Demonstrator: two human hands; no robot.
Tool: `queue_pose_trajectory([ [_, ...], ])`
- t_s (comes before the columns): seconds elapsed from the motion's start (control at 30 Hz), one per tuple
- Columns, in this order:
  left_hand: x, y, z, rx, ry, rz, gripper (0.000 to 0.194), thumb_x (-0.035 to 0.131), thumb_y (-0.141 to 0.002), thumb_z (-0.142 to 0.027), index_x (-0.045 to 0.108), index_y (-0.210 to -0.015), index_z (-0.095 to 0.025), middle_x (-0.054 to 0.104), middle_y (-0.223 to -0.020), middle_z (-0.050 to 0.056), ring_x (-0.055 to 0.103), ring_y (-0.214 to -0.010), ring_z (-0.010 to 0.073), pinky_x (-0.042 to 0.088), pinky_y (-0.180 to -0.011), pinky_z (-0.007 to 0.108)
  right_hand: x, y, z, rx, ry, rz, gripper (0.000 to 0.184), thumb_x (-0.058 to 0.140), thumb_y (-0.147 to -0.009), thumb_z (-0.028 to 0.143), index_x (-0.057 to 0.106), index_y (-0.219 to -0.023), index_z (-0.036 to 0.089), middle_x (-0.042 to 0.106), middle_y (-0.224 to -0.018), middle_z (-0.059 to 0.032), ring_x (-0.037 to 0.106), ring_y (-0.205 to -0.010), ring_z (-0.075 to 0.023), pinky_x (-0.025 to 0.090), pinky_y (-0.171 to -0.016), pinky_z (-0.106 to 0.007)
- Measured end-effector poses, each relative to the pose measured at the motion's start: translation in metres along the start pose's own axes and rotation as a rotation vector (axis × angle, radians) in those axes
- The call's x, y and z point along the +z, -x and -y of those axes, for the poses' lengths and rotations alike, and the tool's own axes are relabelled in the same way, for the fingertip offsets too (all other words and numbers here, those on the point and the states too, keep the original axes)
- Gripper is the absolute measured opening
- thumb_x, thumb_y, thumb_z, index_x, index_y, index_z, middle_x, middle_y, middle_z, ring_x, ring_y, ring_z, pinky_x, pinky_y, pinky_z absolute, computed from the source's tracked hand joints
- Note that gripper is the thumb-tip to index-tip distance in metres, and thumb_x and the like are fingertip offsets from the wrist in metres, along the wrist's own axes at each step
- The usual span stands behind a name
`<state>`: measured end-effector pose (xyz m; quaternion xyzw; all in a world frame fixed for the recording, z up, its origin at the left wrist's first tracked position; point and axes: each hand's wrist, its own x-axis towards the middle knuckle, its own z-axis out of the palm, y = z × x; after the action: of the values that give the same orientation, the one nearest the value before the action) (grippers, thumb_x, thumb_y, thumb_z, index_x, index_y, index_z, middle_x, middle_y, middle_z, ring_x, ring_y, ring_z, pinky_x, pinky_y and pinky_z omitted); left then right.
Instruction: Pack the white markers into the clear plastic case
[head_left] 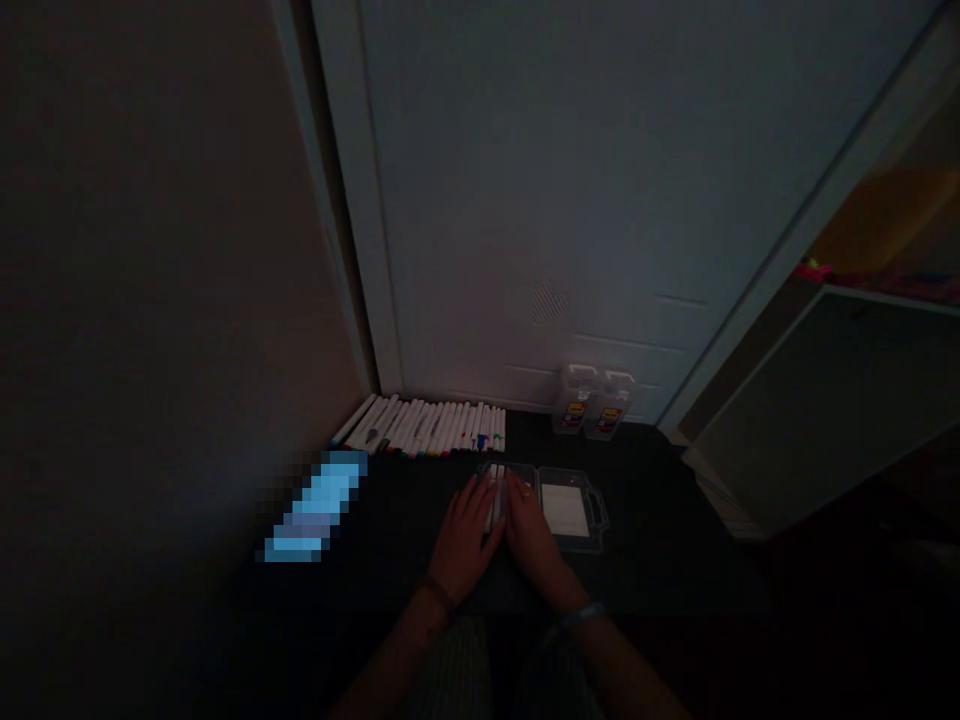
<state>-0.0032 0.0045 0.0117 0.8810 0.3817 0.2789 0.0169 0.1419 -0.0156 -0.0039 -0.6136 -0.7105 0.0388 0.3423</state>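
Observation:
On the dark table lies an open clear plastic case (574,545), its handled half spread out to the right with a white sheet (565,510) in it. Several white markers (496,500) lie side by side in the left half, their ends showing between my hands. My left hand (461,530) rests over the left of these markers, fingers stretched forward and slightly apart. From the other side, my right hand (531,530) leans on the same half, its fingers laid over the markers and partly bent. Dim light and the hands themselves hide the fingertips.
A row of white markers (431,428) with coloured ends lies along the back left of the table. Two clear plastic cases (576,400) with bright labels stand upright against the white door panel (525,200). A glowing, pixelated screen (319,505) lies at the left.

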Motion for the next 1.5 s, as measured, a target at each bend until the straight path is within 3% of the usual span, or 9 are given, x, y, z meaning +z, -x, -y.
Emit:
queue_pose_trajectory([
  [0.13,0.008,0.005,0.001,0.003,0.003,0.013,0.051,0.037,-0.093,-0.033,0.028,-0.142,-0.022,0.031,-0.147,0.006,0.021,-0.137,0.0244,0.027,-0.108,0.048,-0.01,-0.003,-0.005,0.001,-0.033,0.014,0.062,0.035,-0.082,0.004,0.029,-0.142,0.017,0.034,-0.144,-0.0125,0.032,-0.132,-0.0201,0.038,-0.103,-0.041],
  [0.23,0.005,0.007,-0.001,0.005,0.022,0.018,0.056,0.041,-0.09,-0.041,0.029,-0.141,-0.022,0.032,-0.147,0.006,0.021,-0.137,0.0261,0.027,-0.107,0.049,-0.025,-0.012,-0.007,-0.035,-0.015,0.035,0.053,0.034,-0.086,0.007,0.037,-0.138,0.018,0.042,-0.139,-0.0094,0.038,-0.127,-0.018,0.036,-0.104,-0.04],
  [0.3,0.003,0.007,-0.001,0.017,0.031,0.03,0.061,0.044,-0.088,-0.047,0.03,-0.141,-0.022,0.033,-0.146,0.007,0.021,-0.137,0.0272,0.026,-0.107,0.05,-0.037,-0.022,-0.011,-0.119,0.059,0.079,0.045,0.038,-0.091,0.016,0.043,-0.135,0.021,0.048,-0.135,-0.0054,0.039,-0.126,-0.0187,0.032,-0.106,-0.042],
  [0.43,0.002,0.006,-0.001,0.046,0.028,0.056,0.069,0.046,-0.083,-0.057,0.03,-0.141,-0.023,0.034,-0.146,0.007,0.021,-0.136,0.028,0.025,-0.107,0.051,-0.051,-0.038,-0.021,-0.208,0.234,0.123,0.039,0.041,-0.094,0.029,0.045,-0.132,0.03,0.045,-0.138,0.0008,0.032,-0.13,-0.0216,0.028,-0.106,-0.045],
  [0.83,0.004,0.008,0.002,0.045,0.058,0.067,0.072,0.052,-0.079,-0.059,0.032,-0.14,-0.025,0.037,-0.144,0.006,0.024,-0.136,0.028,0.029,-0.106,0.049,-0.041,-0.04,-0.034,-0.231,0.272,0.252,0.035,0.037,-0.096,0.034,0.045,-0.13,0.039,0.042,-0.14,0.0041,0.045,-0.117,-0.0185,0.036,-0.098,-0.036],
  [1.17,0.005,0.008,0.002,0.018,0.147,0.081,0.071,0.06,-0.076,-0.055,0.038,-0.136,-0.024,0.038,-0.143,0.007,0.026,-0.135,0.027,0.033,-0.107,0.047,-0.046,-0.041,-0.029,-0.218,0.237,0.299,0.037,0.038,-0.095,0.036,0.042,-0.131,0.04,0.041,-0.141,0.0035,0.041,-0.119,-0.0206,0.034,-0.099,-0.04],
  [1.37,0.006,0.009,0.003,0.018,0.202,0.093,0.067,0.06,-0.078,-0.052,0.04,-0.135,-0.023,0.038,-0.144,0.006,0.023,-0.137,0.0253,0.034,-0.107,0.044,-0.042,-0.043,-0.032,-0.241,0.161,0.245,0.036,0.043,-0.093,0.034,0.047,-0.129,0.036,0.041,-0.14,-0.0001,0.039,-0.121,-0.0201,0.033,-0.1,-0.038],
  [1.43,0.006,0.009,0.003,0.004,0.222,0.099,0.067,0.059,-0.078,-0.053,0.04,-0.134,-0.022,0.038,-0.144,0.007,0.023,-0.137,0.0255,0.034,-0.108,0.045,-0.041,-0.051,-0.034,-0.192,0.125,0.207,0.036,0.046,-0.092,0.031,0.05,-0.127,0.032,0.045,-0.137,-0.0018,0.041,-0.12,-0.0188,0.033,-0.099,-0.036],
  [1.5,0.005,0.009,0.003,-0.005,0.247,0.1,0.068,0.059,-0.078,-0.053,0.04,-0.135,-0.023,0.038,-0.144,0.007,0.023,-0.137,0.0255,0.034,-0.108,0.046,-0.038,-0.066,-0.035,-0.054,0.109,0.179,0.033,0.048,-0.091,0.028,0.054,-0.123,0.029,0.052,-0.129,-0.0025,0.045,-0.117,-0.0167,0.034,-0.098,-0.032],
])
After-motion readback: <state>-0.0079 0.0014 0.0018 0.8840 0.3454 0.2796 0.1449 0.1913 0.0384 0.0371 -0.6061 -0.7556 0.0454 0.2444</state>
